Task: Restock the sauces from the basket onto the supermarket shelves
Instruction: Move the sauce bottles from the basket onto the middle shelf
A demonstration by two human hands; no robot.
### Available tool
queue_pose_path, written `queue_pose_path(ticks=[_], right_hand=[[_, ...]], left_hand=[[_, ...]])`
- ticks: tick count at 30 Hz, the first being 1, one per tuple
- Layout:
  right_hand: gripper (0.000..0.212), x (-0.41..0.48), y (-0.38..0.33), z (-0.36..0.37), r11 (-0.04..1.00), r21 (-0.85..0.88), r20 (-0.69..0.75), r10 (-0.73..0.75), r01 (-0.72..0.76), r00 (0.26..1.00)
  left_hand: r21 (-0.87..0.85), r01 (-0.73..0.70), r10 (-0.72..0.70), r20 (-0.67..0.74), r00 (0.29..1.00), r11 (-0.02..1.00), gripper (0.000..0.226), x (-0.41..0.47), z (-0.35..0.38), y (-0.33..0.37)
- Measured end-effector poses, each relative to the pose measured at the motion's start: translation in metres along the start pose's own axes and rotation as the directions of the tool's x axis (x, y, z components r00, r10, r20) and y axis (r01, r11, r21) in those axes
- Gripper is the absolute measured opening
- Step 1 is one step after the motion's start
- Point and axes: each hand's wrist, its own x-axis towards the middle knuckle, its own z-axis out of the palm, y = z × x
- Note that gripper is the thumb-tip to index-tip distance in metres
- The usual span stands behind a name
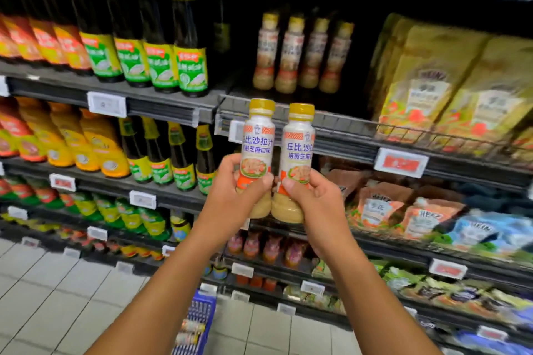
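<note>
1. left hand [233, 196] grips the left bottle [257, 138]. Fingers and thumb are clamped round its lower half, with the thumb tip lying across the orange band of the label.
2. right hand [320, 202] has the same grip on the right bottle [298, 141], clamped low on the body with the thumb on the label front.
3. Both bottles are upright with yellow caps up and labels facing the camera. They are side by side and their bases look to be touching.
4. Location: both bottles are held in the air mid-scene, just in front of the shelf [340, 124] edge and not set down on it.
5. On that shelf, farther back, stands a row of four matching bottles [302, 52] with the same yellow caps and pale sauce.
6. Left of that row are dark bottles [161, 60] with green labels; right of it are gold pouches [447, 81] behind a wire rail.
7. basket [210, 305] is blue, sits on the tiled floor [43, 282] near the person, and shows low between the forearms. It holds a few items, too blurred to identify.
</note>
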Motion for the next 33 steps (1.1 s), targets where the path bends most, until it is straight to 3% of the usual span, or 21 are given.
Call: queue_pose_path(ticks=[8,20,25,30,33], right_hand=[[0.029,0.033,-0.039,-0.026,0.994,-0.003,-0.065,-0.106,0.106,0.992],[0.026,0.1,-0.092,-0.025,0.939,-0.222,-0.13,-0.296,0.263,0.946],[0.038,0.126,-0.104,-0.025,0.919,-0.287,-0.179,-0.328,0.27,0.928],[0.016,0.148,-0.111,-0.038,0.905,-0.36,-0.182,-0.307,0.228,0.934],[0.015,0.16,-0.111,-0.051,0.886,-0.435,-0.193,-0.266,0.16,0.945]], left_hand=[[-0.012,-0.067,0.067,0.016,0.998,0.998,0.043,0.043,0.037,0.034],[-0.053,-0.207,0.213,0.15,0.965,0.977,0.047,0.132,0.045,0.071],[-0.013,-0.25,0.248,0.181,0.952,0.968,0.044,0.166,0.046,0.081],[0.066,-0.215,0.194,0.231,0.953,0.974,0.038,0.194,0.053,0.078],[0.176,-0.206,0.163,0.228,0.96,0.963,0.035,0.21,0.056,0.077]])
